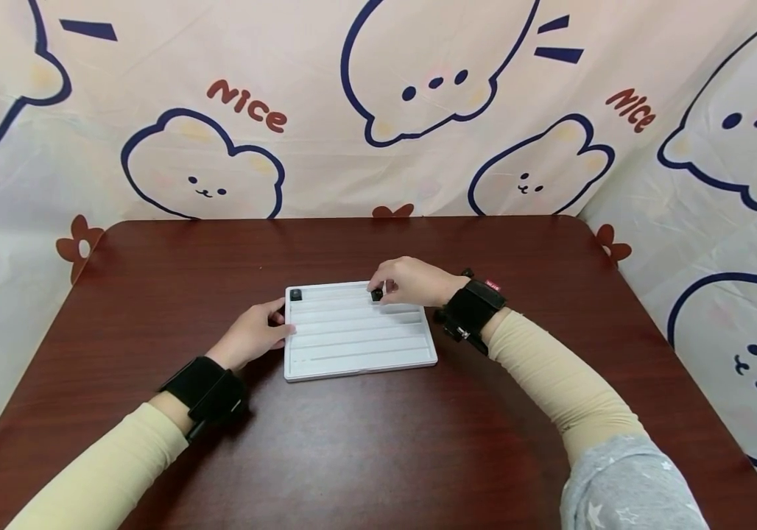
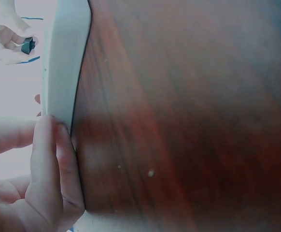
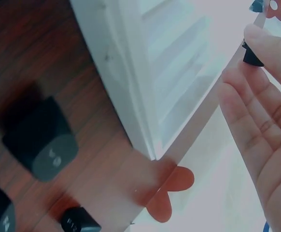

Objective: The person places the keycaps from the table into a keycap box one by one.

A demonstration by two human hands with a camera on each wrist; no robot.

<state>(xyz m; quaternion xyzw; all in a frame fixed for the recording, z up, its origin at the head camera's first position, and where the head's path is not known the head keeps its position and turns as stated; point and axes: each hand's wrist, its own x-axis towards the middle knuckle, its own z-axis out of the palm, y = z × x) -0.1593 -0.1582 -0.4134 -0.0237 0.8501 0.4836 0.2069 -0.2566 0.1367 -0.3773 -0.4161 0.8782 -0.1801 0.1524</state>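
A white tray (image 1: 361, 342) with long parallel ridges lies on the table. My left hand (image 1: 255, 335) grips its left edge, thumb over the rim and fingers against the side wall. Over the tray's far right part, my right hand (image 1: 412, 282) pinches a black keycap (image 1: 377, 294) between thumb and fingertips; the same keycap (image 3: 253, 57) shows at the fingertips in the right wrist view. Another black keycap (image 1: 295, 295) sits in the tray's far left corner.
Several black keycaps, one of them (image 3: 46, 145) large in the right wrist view, lie on the brown table (image 1: 378, 456) beside the tray's right side. Behind the table hangs a printed cloth (image 1: 325, 177). Each wrist wears a black band (image 1: 474, 309).
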